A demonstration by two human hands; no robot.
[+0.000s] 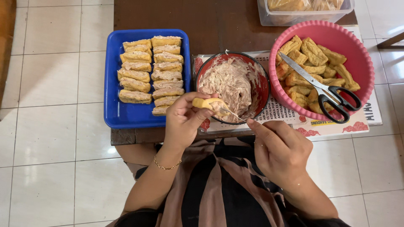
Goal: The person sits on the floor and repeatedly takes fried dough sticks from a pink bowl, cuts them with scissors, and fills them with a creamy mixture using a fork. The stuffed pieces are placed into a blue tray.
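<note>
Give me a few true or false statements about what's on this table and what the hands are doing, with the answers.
1. The left hand holds a tofu piece. True.
2. The scissors lie in the blue tray. False: they rest in the pink bowl.
3. The right hand holds a thin utensil at the tofu. True.
4. The blue tray is empty. False: it holds rows of stuffed tofu.
5. The filling bowl stands between tray and pink bowl. True.

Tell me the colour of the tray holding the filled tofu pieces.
Blue tray, seen plainly in the head view, left of the bowl.
</note>
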